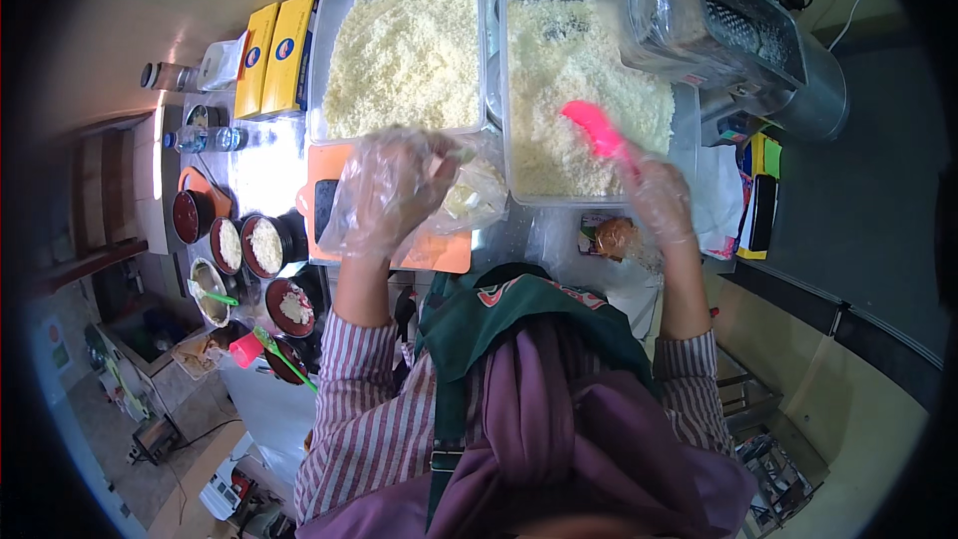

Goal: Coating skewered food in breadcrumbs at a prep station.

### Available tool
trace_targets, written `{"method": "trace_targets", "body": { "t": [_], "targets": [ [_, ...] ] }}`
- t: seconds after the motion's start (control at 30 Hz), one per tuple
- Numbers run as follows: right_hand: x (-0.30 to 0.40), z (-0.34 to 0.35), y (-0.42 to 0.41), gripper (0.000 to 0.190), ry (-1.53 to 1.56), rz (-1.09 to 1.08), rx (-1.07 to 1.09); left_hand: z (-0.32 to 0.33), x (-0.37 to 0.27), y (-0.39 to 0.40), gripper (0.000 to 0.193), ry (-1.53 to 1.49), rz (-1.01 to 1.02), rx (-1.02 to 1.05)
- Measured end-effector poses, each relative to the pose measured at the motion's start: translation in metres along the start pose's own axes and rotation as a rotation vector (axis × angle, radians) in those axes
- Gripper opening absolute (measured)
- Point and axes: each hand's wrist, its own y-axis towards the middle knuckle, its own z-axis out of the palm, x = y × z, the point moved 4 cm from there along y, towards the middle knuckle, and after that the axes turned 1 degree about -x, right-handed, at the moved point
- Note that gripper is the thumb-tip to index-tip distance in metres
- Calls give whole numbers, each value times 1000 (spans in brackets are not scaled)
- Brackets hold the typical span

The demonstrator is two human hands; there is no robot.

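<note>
My right hand (660,198), in a clear plastic glove, grips a bright pink spatula (595,129). Its blade is over the pale grated food, which looks like cheese (554,75), in the right-hand clear plastic tub (599,201). My left hand (397,183) wears a loose clear glove and is curled above an orange cutting board (441,251). Close to its fingertips lies a clear plastic bag (479,198) with pale yellow contents. Whether those fingers hold anything is hidden by the crinkled plastic. The left clear tub (397,138) is also heaped with grated food.
A grating machine (748,37) overhangs the right tub. Yellow boxes (273,56) and a water bottle (206,139) stand at left, near dark bowls (263,245) with pale gratings. A dark phone-like slab (326,202) lies on the board. Packets (614,236) lie before me.
</note>
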Motion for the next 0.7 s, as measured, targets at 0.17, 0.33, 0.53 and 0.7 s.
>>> {"method": "trace_targets", "body": {
  "t": [0.17,0.33,0.53,0.7],
  "targets": [
    [-10,-23,9,43,-3,121,-145,21,29,-47,13,79,-68,-5],
    [29,11,9,40,26,-109,176,36,37,-57,24,149,-50,58],
    [-28,-16,5,39,-164,198,-128,35,4,-20,47,-168,-36,-43],
    [-41,-4,27,42,-306,52,-271,89,-32,29,68,-316,-128,-118]
  ]
}}
